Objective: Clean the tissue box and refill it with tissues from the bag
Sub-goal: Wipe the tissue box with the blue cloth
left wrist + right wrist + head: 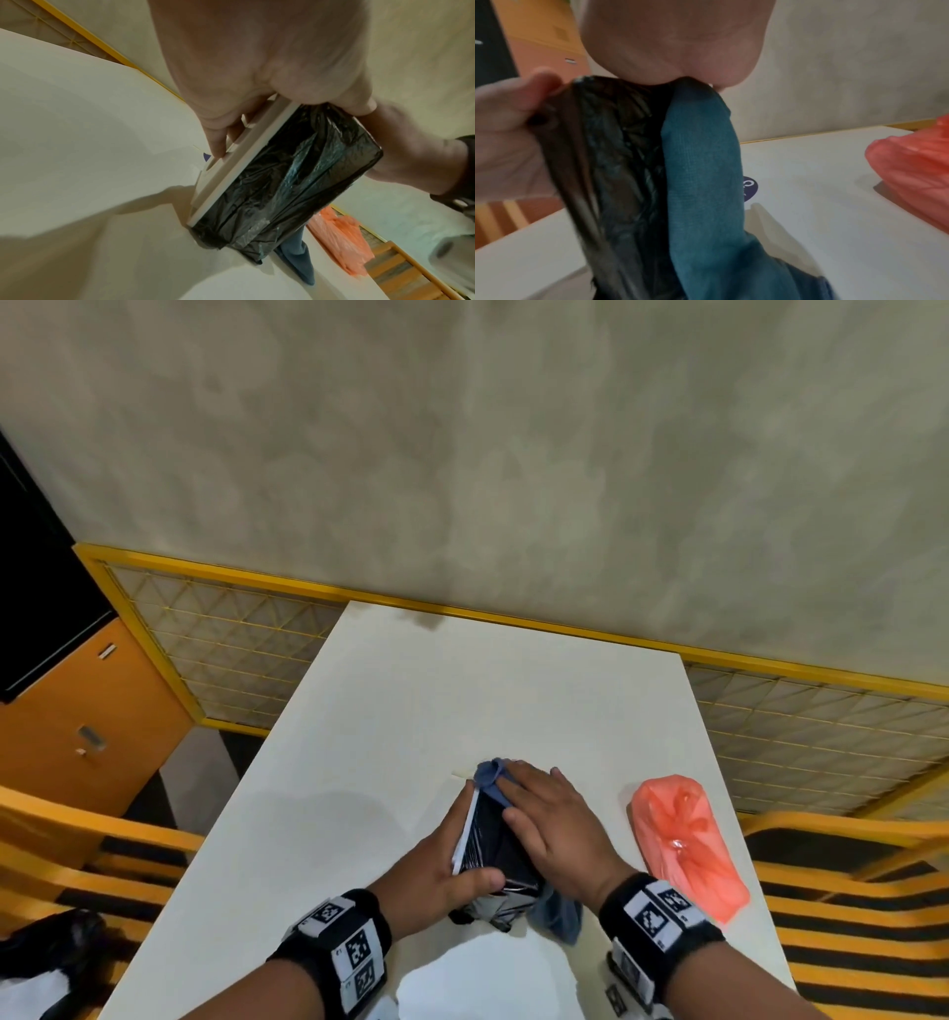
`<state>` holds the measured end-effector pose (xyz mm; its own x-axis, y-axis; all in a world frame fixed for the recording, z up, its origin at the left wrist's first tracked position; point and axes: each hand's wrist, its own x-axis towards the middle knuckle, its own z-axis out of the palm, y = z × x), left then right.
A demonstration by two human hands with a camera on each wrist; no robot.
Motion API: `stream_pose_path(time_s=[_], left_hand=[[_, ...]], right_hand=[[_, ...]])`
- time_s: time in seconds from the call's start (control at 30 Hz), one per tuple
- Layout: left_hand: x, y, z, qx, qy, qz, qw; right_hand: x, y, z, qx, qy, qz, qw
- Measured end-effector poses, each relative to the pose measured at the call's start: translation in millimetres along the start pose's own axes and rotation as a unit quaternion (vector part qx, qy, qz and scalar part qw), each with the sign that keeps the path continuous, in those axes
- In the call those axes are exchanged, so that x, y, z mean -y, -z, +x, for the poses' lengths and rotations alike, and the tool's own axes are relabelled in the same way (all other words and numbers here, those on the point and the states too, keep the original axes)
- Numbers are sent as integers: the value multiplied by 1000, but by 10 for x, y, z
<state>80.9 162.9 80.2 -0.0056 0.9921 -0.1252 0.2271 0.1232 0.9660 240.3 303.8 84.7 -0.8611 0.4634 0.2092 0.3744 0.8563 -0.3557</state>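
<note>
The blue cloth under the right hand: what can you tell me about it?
The blue cloth is soft woven fabric, blue to teal, crumpled. It drapes over the black, plastic-wrapped tissue box, bunched at the box's far end, with a tail hanging down to the white table near the right wrist. The right hand presses it flat against the box while the left hand grips the box. It lies apart from the orange bag.

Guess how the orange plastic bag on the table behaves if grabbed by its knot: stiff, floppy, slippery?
Likely floppy: the orange plastic bag is thin, wrinkled film slumped flat on the white table. Probably light for its size, since it sags without bulging. Its glossy film may slip in a pinch; the tied knot looks like the firmer hold.
</note>
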Motion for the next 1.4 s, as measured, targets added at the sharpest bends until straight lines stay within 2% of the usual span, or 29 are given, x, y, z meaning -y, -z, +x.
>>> stream_pose_path(time_s=[0.1,0.27,0.4,0.47,0.53,0.6,0.67,0.8,0.87,0.93,1.0,1.13,1.2,1.27,1.4], left_hand=[[-11,7,-18,3,6,-3,1000],[15,10,-5,12,10,-6,1000],[52,25,0,1,24,5,1000],[53,60,13,-7,34,11,999],[9,106,35,-11,48,6,999],[-40,148,33,0,50,-6,999],[-66,171,9,15,56,-5,998],[-43,122,-47,-8,81,-1,997],[-74,83,-73,-58,76,98,991],[-118,28,-108,-108,77,232,964],[-100,-49,-136,-129,77,303,941],[130,-154,-203,-169,56,338,924],[278,-138,-258,-180,62,292,937],[401,-118,-312,-181,70,241,951],[556,-122,-371,-215,30,192,957]], right_hand=[[-24,1,106,-23,-37,134,990],[-40,36,244,-36,-191,252,948],[-78,73,311,-37,-297,339,892],[-101,60,301,-51,-351,418,836],[-75,84,260,-90,-373,480,789],[2,129,180,-125,-361,503,775],[107,154,65,-149,-338,488,791],[371,109,-178,-164,-260,384,871],[493,102,-243,-166,-205,336,904],[549,58,-288,-156,-150,280,935],[589,-3,-319,-136,-105,228,958],[767,-142,-334,-105,-11,133,986],[859,-243,-343,-79,9,72,994],[893,-334,-366,-39,-16,46,998],[682,-419,-340,5,-81,25,996]])
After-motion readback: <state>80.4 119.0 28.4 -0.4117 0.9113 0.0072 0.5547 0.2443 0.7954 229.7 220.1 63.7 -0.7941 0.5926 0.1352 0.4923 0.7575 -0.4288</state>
